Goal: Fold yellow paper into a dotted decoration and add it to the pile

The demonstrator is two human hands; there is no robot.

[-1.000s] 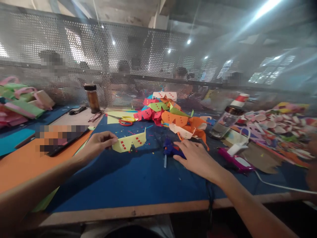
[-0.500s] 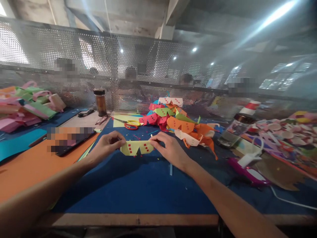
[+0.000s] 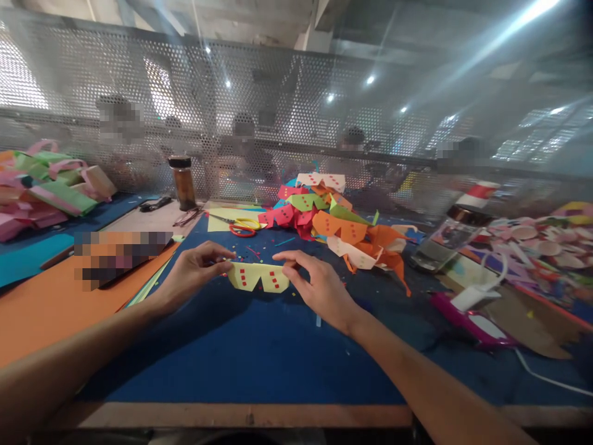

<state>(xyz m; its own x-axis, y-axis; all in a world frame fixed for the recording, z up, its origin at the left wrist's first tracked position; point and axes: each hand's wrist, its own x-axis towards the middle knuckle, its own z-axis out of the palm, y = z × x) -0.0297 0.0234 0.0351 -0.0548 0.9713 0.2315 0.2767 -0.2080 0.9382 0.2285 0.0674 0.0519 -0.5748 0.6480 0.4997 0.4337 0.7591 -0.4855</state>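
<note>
The pale yellow paper cut-out [image 3: 252,272], notched at its lower edge and marked with 2 columns of red squares [image 3: 243,277], is between the person's 2 hands, near the middle of the blue worktop [image 3: 259,352]. The left hand [image 3: 197,269] pinches its left end between thumb and fingers. The right hand [image 3: 319,290] is at the other end, forefinger and thumb slightly parted; whether it grips the paper or only touches it, one cannot tell. A short pale stick [image 3: 319,321] shows just below the right hand. Beyond the hands are scissors [image 3: 238,222] with red and yellow handles, and a pile of coloured paper cut-outs [image 3: 338,225] to their right. The step in hand appears to be positioning or shaping the piece with both hands; the next move seems to call for a light, level hold, since such thin paper would probably crease easily.
</note>
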